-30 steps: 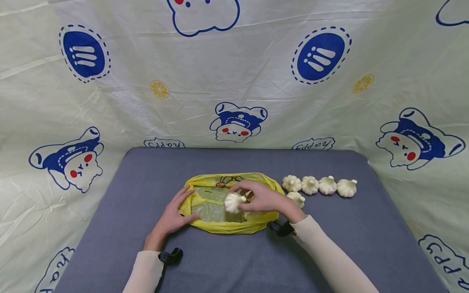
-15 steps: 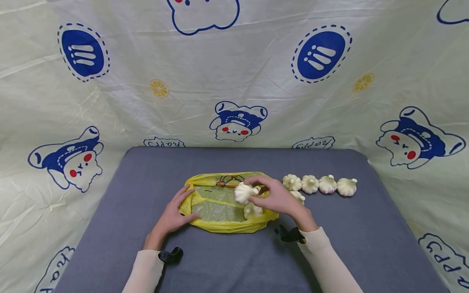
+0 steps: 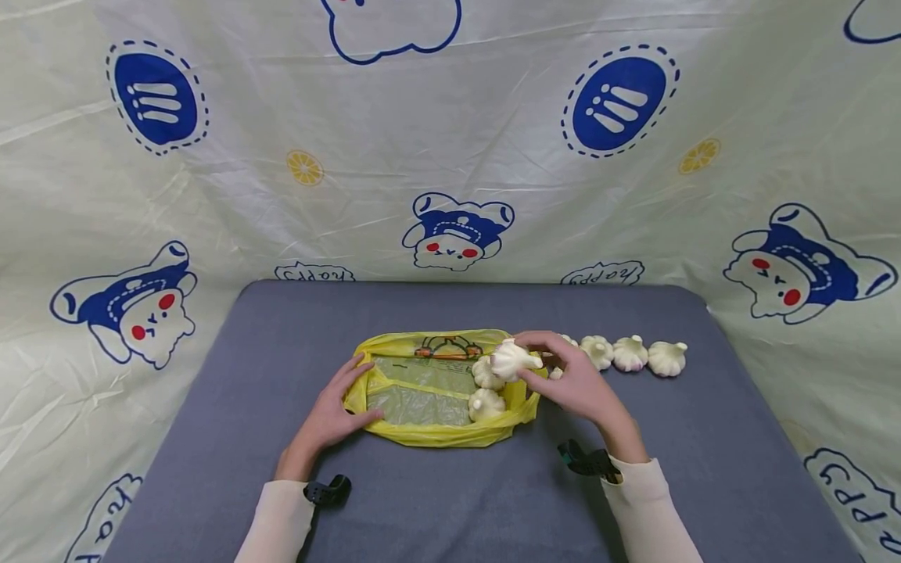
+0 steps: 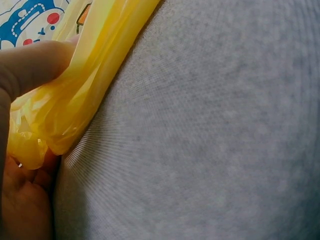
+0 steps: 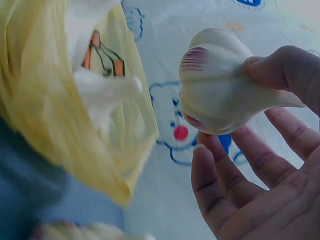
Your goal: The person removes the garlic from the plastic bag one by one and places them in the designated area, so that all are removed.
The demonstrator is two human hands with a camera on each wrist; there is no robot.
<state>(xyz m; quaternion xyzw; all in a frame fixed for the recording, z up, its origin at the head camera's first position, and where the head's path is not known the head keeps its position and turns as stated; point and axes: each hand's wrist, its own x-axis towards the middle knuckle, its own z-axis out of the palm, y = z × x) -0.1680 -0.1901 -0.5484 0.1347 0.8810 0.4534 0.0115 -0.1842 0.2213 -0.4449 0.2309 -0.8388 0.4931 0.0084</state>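
- Right hand [image 3: 579, 381] pinches a garlic bulb [image 3: 512, 360] between thumb and fingertips [image 5: 226, 165], over the right end of the yellow plastic bag [image 3: 422, 432]; the wrist view shows the bulb held only at its lower end, palm open below it.
- Left hand [image 3: 331, 414] has its fingers curled on the bag's left rim, pressing the bunched film [image 4: 60, 115] against the grey surface [image 3: 296, 328].
- Two more bulbs [image 3: 487, 403] lie inside the bag at its right end, just below the held one.
- A row of loose bulbs [image 3: 629, 353] lies on the surface just right of the bag; the nearest ones are partly hidden behind the right hand.
- Risks, as I judge them: the fingertip hold is shallow on a smooth, rounded skin, so the bulb could roll out of the pinch and drop.
- Thin film is slippery; if the left hand's hold slackens, the mouth could collapse and cover the bulbs inside.
- The right wrist passes close to the row, so a low sweep could knock those bulbs rolling across the surface.
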